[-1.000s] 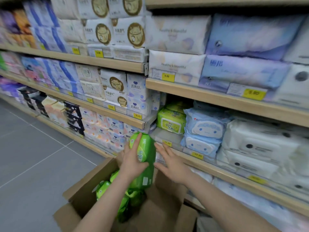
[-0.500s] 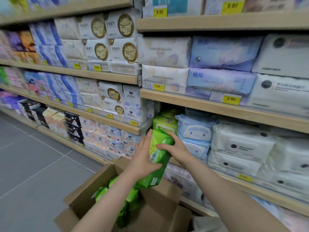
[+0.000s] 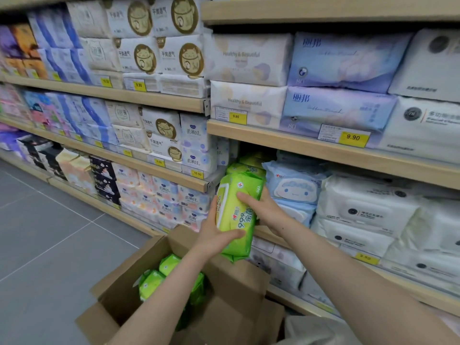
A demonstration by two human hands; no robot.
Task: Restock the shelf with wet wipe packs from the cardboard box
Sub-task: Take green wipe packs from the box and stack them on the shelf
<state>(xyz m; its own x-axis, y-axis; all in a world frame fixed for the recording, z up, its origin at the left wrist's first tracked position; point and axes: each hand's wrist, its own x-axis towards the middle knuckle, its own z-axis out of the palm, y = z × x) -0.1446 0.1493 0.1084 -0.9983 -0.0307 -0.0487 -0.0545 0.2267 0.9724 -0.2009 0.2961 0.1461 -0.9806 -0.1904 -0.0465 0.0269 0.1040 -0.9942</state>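
I hold a green wet wipe pack (image 3: 236,215) upright in front of the shelf (image 3: 323,151). My left hand (image 3: 215,236) grips its lower left side. My right hand (image 3: 261,207) presses on its upper right side, fingers across the front. Behind the pack, more green packs (image 3: 245,168) lie stacked on the shelf, left of pale blue packs (image 3: 295,188). Below my arms the open cardboard box (image 3: 117,307) holds several green packs (image 3: 159,277).
White packs (image 3: 368,212) fill the shelf to the right of the blue ones. Tissue and pad packs crowd the shelves above and to the left. A grey tiled floor (image 3: 49,235) stretches left of the box.
Both hands have lifted the green pack from above the box up to the shelf front. My right hand, open beside it before, now grips it. The view has tilted upward.
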